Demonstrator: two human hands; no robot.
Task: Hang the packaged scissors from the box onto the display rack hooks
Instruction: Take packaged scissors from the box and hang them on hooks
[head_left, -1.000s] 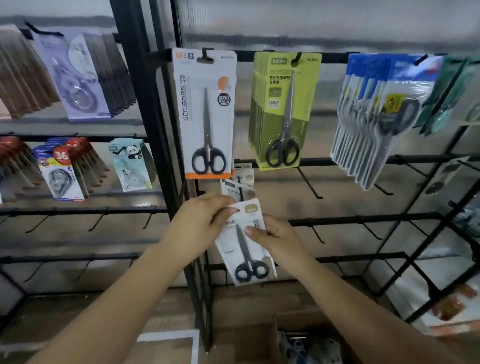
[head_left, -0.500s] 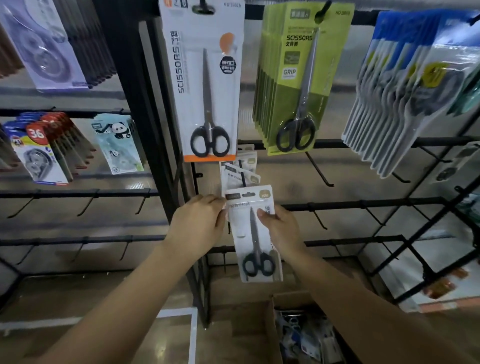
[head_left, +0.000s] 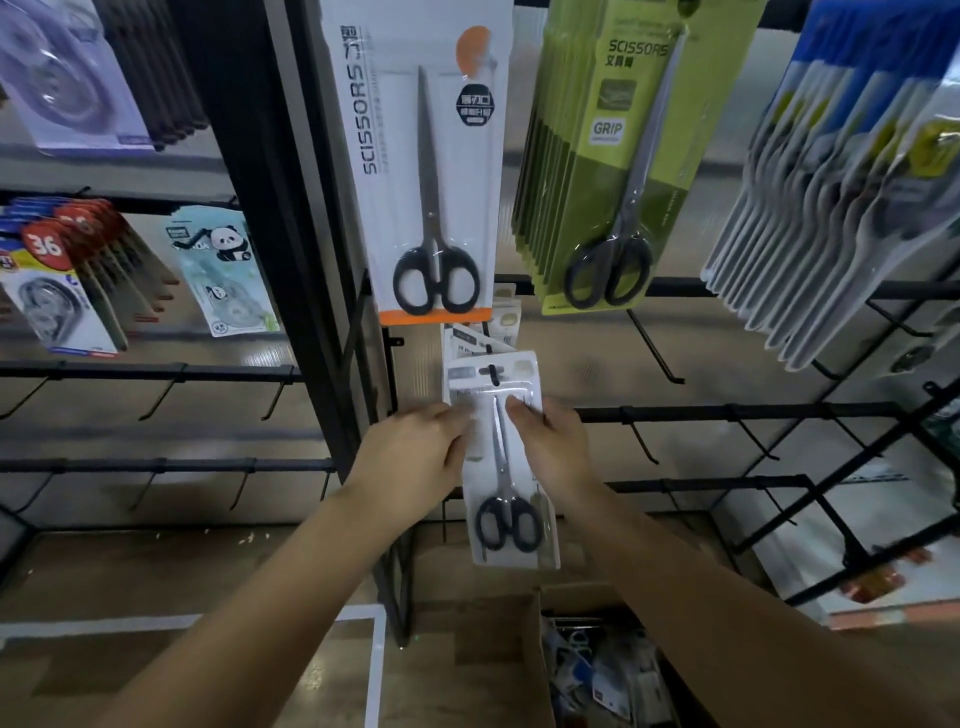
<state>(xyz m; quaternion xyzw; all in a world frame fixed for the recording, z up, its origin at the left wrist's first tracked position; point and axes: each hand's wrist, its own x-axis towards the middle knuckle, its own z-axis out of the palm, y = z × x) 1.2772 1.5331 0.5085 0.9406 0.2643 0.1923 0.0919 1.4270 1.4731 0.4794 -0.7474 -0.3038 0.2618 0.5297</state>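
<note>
A small white pack of black-handled scissors hangs upright in front of the rack, its top slot over the black hook tip. My left hand pinches the pack's left edge. My right hand pinches its right edge, thumb on the front. Behind it on the same hook sit other small packs. The cardboard box with more packs stands on the floor at the lower right, partly behind my right forearm.
Above hang a big white scissors pack, a stack of green scissors packs and blue-white packs. Correction-tape packs hang on the left rack. Bare black hooks line the lower bars. A black upright post stands left of my hands.
The pack went from tilted to upright and rose, and its slot now sits over the hook tip. Both hands moved up with it; the camera came closer.
</note>
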